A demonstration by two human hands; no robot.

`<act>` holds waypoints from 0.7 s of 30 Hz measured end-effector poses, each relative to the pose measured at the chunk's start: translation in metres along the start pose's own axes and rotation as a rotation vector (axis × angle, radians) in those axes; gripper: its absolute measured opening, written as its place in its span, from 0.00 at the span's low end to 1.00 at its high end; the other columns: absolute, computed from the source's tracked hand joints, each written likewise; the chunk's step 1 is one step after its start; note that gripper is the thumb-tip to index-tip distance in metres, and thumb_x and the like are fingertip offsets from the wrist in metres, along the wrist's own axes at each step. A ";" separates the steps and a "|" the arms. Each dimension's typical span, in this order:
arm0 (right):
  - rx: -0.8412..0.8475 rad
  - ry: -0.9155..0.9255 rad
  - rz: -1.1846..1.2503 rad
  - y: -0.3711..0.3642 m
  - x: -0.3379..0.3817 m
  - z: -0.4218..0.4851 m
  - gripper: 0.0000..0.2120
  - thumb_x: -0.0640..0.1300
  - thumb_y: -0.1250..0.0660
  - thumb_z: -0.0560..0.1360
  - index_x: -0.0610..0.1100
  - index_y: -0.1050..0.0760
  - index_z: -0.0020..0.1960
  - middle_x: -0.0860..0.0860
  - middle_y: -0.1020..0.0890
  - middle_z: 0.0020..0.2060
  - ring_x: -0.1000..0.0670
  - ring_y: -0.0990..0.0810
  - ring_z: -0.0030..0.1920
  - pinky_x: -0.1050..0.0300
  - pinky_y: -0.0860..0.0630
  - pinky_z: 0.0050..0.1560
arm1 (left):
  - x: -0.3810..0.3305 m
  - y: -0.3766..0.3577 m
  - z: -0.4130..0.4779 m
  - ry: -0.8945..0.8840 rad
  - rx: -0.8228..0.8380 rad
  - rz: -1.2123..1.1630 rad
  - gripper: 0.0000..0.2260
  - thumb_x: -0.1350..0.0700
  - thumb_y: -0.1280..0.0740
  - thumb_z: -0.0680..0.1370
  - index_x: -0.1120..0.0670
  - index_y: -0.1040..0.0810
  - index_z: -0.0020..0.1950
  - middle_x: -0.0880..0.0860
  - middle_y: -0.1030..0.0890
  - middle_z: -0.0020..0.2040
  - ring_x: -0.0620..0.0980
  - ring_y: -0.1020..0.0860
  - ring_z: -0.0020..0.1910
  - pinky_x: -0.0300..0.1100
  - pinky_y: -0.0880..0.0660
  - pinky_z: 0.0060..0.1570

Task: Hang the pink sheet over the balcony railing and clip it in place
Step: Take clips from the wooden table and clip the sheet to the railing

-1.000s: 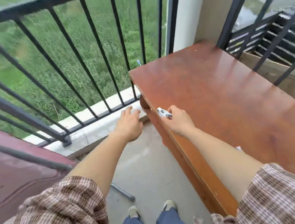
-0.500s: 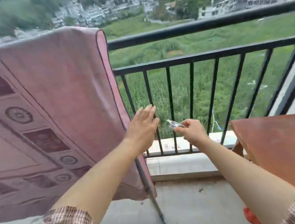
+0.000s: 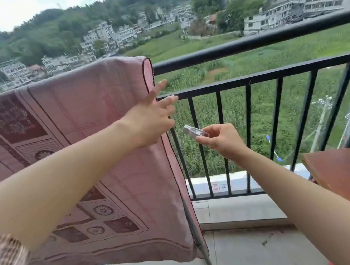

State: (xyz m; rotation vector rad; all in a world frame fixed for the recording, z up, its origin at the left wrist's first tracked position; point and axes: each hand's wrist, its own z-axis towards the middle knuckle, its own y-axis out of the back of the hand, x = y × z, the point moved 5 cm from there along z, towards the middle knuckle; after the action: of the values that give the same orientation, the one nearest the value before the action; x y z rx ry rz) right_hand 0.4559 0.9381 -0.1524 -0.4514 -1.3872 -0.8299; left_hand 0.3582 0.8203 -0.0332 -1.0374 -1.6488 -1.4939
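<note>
The pink patterned sheet [image 3: 94, 124] hangs draped over the black balcony railing [image 3: 246, 43], covering its left part down to the floor. My left hand [image 3: 152, 117] reaches toward the sheet's right edge with fingers spread, holding nothing. My right hand [image 3: 220, 138] is just right of that edge, in front of the railing bars. It pinches a small white clip [image 3: 193, 131] that points left toward the sheet.
A reddish wooden table [image 3: 349, 175] stands at the right, against the railing. A thin metal pole [image 3: 201, 245] leans along the sheet's right edge down to the concrete floor [image 3: 249, 254]. Fields and buildings lie beyond the bars.
My view has swung up from the table to the railing and sheet. Both hands have risen; the left now reaches higher toward the sheet's edge, and the right still carries the clip.
</note>
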 end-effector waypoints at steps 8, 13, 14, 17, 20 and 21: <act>0.240 0.105 -0.179 0.012 0.010 0.003 0.10 0.42 0.27 0.71 0.40 0.19 0.50 0.44 0.17 0.38 0.52 0.25 0.33 0.61 0.27 0.34 | 0.027 0.020 0.024 0.005 0.293 0.071 0.18 0.46 0.27 0.68 0.47 0.21 0.56 0.49 0.23 0.58 0.53 0.38 0.70 0.67 0.62 0.68; 0.303 0.190 -0.218 0.007 0.023 0.001 0.06 0.44 0.26 0.70 0.43 0.18 0.45 0.49 0.19 0.32 0.56 0.28 0.29 0.64 0.30 0.30 | 0.032 0.021 0.037 0.067 0.482 -0.065 0.12 0.49 0.25 0.67 0.50 0.28 0.36 0.46 0.31 0.32 0.53 0.28 0.52 0.61 0.46 0.65; 0.308 0.205 -0.222 0.006 0.024 0.001 0.06 0.44 0.26 0.70 0.43 0.18 0.45 0.49 0.20 0.32 0.55 0.28 0.29 0.63 0.30 0.30 | 0.031 0.021 0.038 0.064 0.480 -0.093 0.13 0.51 0.25 0.67 0.50 0.30 0.33 0.46 0.31 0.31 0.52 0.28 0.48 0.60 0.43 0.63; 0.331 0.222 -0.230 0.005 0.027 0.003 0.07 0.44 0.26 0.70 0.42 0.18 0.45 0.50 0.21 0.30 0.55 0.30 0.28 0.63 0.31 0.30 | 0.032 0.020 0.039 0.057 0.400 -0.130 0.13 0.59 0.29 0.68 0.51 0.32 0.30 0.48 0.26 0.32 0.52 0.26 0.41 0.56 0.41 0.56; 0.331 0.237 -0.238 0.003 0.026 0.003 0.08 0.44 0.25 0.70 0.41 0.18 0.46 0.48 0.21 0.32 0.54 0.30 0.29 0.63 0.32 0.30 | 0.034 0.016 0.041 0.066 0.325 -0.164 0.10 0.64 0.35 0.68 0.52 0.31 0.32 0.50 0.23 0.34 0.54 0.27 0.35 0.54 0.40 0.53; 0.326 0.242 -0.242 0.002 0.026 0.003 0.09 0.44 0.25 0.69 0.40 0.18 0.47 0.47 0.21 0.33 0.54 0.30 0.30 0.62 0.32 0.30 | 0.034 0.015 0.042 0.068 0.313 -0.200 0.10 0.66 0.36 0.68 0.52 0.31 0.32 0.51 0.24 0.35 0.55 0.28 0.34 0.52 0.40 0.53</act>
State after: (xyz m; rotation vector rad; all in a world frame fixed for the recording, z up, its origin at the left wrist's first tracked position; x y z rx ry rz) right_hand 0.4545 0.9356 -0.1261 0.0696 -1.3331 -0.8038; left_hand 0.3568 0.8664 -0.0013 -0.6620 -1.9061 -1.3203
